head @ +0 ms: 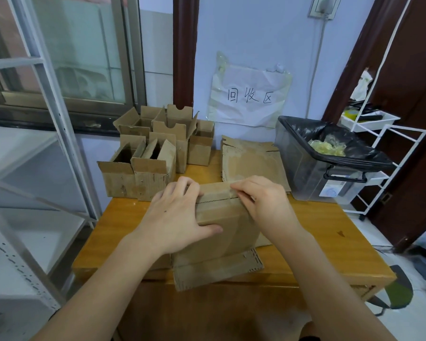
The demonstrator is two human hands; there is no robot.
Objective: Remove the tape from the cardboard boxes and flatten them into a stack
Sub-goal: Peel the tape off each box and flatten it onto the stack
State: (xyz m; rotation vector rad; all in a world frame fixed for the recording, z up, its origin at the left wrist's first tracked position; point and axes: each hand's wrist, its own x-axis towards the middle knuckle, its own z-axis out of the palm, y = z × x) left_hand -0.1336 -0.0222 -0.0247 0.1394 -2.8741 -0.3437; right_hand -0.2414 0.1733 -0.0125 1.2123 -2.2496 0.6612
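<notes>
The cardboard box sits at the centre of the wooden table, partly collapsed, its lower flap lying out toward six o'clock. It looks light and thin, stiff across its panels but ready to fold at the creases; worn, ragged edges suggest it would tear if yanked. The best hold is probably the one in use: one hand pinning a panel, the other working the top seam.

The left hand grips the box's left edge, fingers curled over the top, thumb stretched flat across the front panel. The right hand has its fingertips drawn together at the top seam, apparently pinching a tape end, though the tape itself is too faint to make out.

At one o'clock lies the flattened stack. At eleven o'clock stand the open boxes, upright with flaps raised; their insides are dark and appear empty.

At two o'clock a clear bin, lined with a black bag, holds crumpled yellowish tape.
</notes>
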